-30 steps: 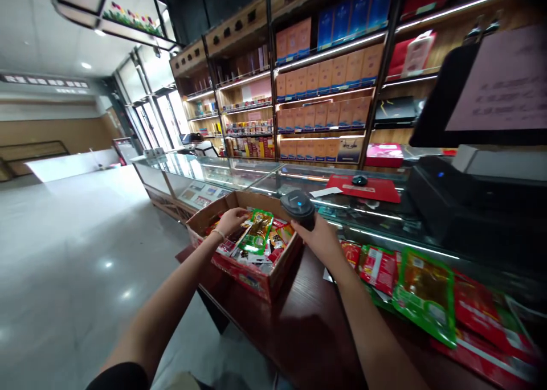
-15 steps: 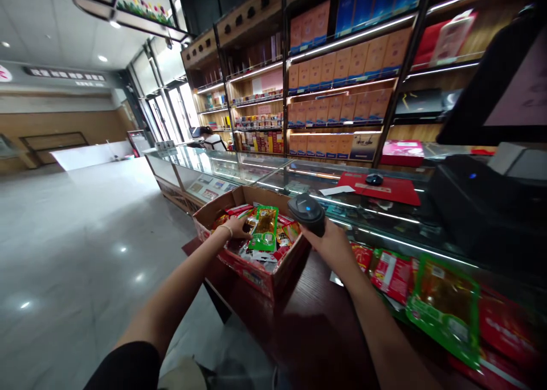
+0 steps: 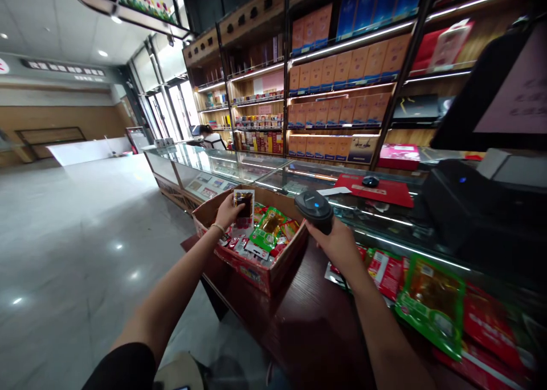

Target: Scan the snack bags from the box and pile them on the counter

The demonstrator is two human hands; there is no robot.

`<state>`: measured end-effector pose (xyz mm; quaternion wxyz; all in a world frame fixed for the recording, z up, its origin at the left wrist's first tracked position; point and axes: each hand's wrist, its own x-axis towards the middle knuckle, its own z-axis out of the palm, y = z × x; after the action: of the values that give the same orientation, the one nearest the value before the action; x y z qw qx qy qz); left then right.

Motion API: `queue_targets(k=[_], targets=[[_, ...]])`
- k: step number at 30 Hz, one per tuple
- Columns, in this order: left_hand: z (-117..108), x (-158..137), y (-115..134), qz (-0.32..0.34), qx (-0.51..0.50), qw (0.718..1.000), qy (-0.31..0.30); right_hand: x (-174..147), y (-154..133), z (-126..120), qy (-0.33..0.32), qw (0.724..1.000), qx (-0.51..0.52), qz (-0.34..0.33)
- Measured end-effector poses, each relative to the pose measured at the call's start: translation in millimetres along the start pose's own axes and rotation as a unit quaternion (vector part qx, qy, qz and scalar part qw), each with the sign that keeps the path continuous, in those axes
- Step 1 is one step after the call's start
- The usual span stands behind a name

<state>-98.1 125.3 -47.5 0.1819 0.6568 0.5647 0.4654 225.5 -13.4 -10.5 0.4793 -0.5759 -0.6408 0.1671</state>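
Observation:
My left hand [image 3: 227,213] pinches a small snack packet [image 3: 245,208] with a clear window and dark contents, held upright above the left part of an open cardboard box [image 3: 252,275]. Inside the box lie many packets, among them a green snack packet [image 3: 268,228] with a brown filling. Wrapped round the handle of a black barcode scanner [image 3: 314,205], my right hand [image 3: 335,242] stays at the box's right edge. A blue light glows on top of the scanner.
The box stands on a dark red table [image 3: 294,327]. More red packets [image 3: 387,273] and a large green packet [image 3: 431,299] lie at the right. Behind are a glass counter [image 3: 273,176], a mouse [image 3: 370,181] on a red mat [image 3: 393,193], and a monitor [image 3: 508,94].
My left hand has lifted the small packet out from among the others in the box. The green packet there has shifted and tilted. My right hand still holds the scanner.

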Motion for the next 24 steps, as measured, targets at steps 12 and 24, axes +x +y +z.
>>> queue_targets(k=[12,24], targets=[[64,-7,68,0.028,-0.23,0.959,-0.165,0,-5,-13,0.019,1.0,0.016,0.012],[71,-10,62,0.051,-0.068,0.991,-0.106,-1,-4,-14,-0.045,0.998,-0.027,-0.027]])
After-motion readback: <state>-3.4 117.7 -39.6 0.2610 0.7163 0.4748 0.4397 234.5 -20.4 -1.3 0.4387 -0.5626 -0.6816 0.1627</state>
